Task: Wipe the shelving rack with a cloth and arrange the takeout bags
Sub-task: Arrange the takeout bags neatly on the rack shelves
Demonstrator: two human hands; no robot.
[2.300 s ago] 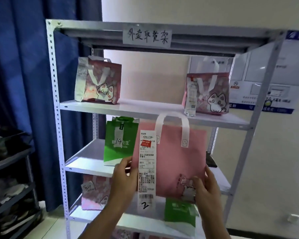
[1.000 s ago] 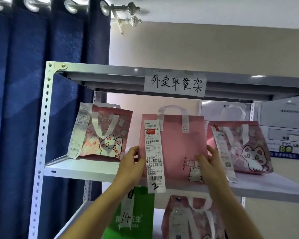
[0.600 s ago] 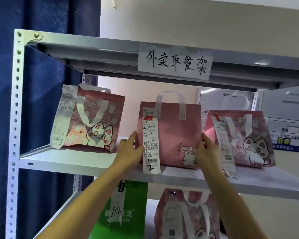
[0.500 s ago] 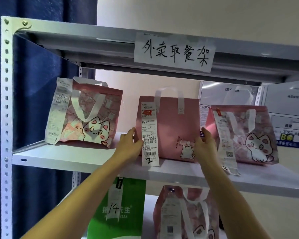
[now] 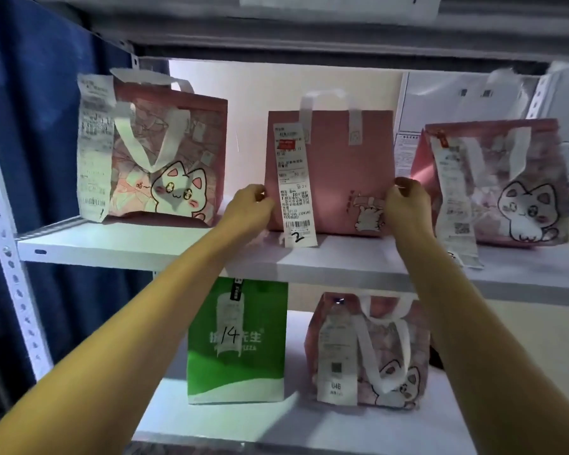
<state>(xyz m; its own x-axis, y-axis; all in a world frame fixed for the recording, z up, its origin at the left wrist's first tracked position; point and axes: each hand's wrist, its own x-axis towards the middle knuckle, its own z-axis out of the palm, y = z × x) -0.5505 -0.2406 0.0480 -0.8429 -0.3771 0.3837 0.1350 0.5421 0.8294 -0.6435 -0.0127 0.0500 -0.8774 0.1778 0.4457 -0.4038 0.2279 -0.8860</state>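
Note:
A plain pink takeout bag (image 5: 335, 165) with a long receipt marked 2 stands upright in the middle of the upper white shelf (image 5: 119, 244). My left hand (image 5: 252, 210) grips its left edge and my right hand (image 5: 408, 205) grips its right edge, fingers curled. A cat-print bag (image 5: 174, 159) stands to its left, another cat-print bag (image 5: 513, 185) to its right. One shelf down stand a green bag (image 5: 237, 343) marked 14 and a pink cat-print bag (image 5: 372, 353). No cloth is in view.
A blue curtain (image 5: 46, 93) hangs left of the rack's perforated white post (image 5: 4, 244). The shelf above (image 5: 309, 34) is close over the bags. White boxes with labels (image 5: 447, 96) sit behind the rack at right.
The plain pink bag was lifted from in front of the lower shelves and set on the upper shelf between the two cat bags. Both hands stay on its sides. The view has moved closer.

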